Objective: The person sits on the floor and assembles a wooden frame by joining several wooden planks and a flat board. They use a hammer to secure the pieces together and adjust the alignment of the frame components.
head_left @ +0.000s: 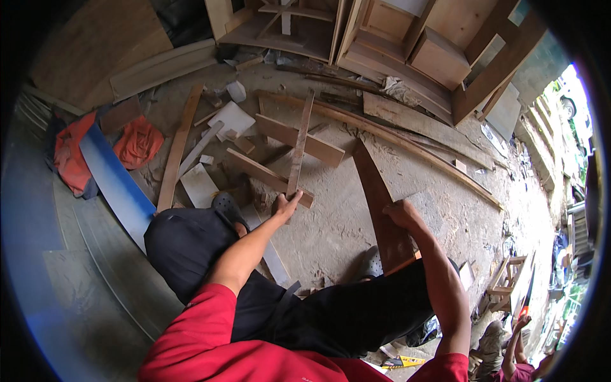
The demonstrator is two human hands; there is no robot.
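My left hand (287, 205) is closed round the lower end of a narrow wooden strip (298, 143), which points away from me. The strip crosses over two loose boards: a lower plank (264, 172) and a farther plank (299, 140). My right hand (403, 214) grips the right edge of a long dark brown board (380, 197), fingers over its edge. That board slants from the ground ahead back toward my right leg, its near end by my thigh. Where exactly it rests there is hidden.
Wooden cabinet frames (407, 51) stand at the back. Long planks (426, 127) lie before them. Scraps and an upright-looking board (181, 146) are at left, beside orange cloth (138, 141) and a blue-white panel (118, 184). A yellow-marked tool (404, 361) and another person (515, 356) are at lower right.
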